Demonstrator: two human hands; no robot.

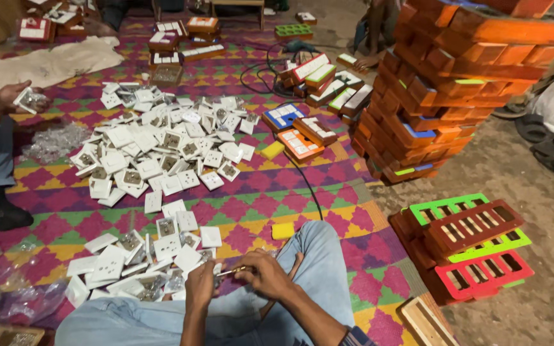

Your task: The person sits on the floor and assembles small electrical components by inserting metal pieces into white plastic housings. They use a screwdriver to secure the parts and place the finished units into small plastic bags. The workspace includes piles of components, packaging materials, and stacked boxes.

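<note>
Gripping a slim screwdriver [231, 271] in my right hand [265, 274], fingers pinched on it; left hand [199, 287] fingers closed round a small white socket plate [215, 280], just right of the near socket pile [142, 263]. Risk, I judge: tip slips, jabs palm.

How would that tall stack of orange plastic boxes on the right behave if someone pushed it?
The tall stack of orange plastic boxes would probably topple: it already leans, with boxes offset unevenly. Being loose, separate pieces, they would likely scatter across the patterned mat.
</note>
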